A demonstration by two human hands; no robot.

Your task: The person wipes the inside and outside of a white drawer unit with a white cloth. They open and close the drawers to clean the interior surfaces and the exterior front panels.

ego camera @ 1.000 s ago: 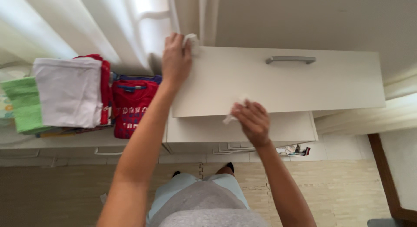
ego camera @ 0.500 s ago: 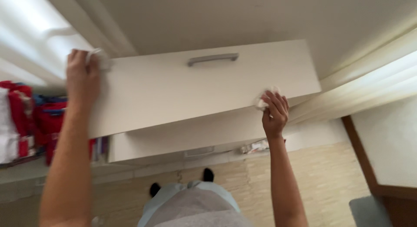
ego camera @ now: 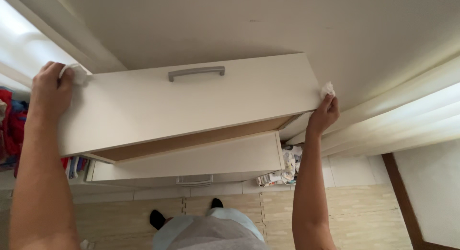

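While red folded clothes (ego camera: 9,118) lie at the far left, the left hand (ego camera: 50,89) clenches a small white wad of tissue (ego camera: 76,73) against the left end of the wide white drawer front with a grey bar handle (ego camera: 191,104). At its right end, the right hand (ego camera: 325,115) pinches another crumpled white tissue (ego camera: 327,89). Judging by this, both ends are being wiped; any further stroke needs steady pressure along the edge.
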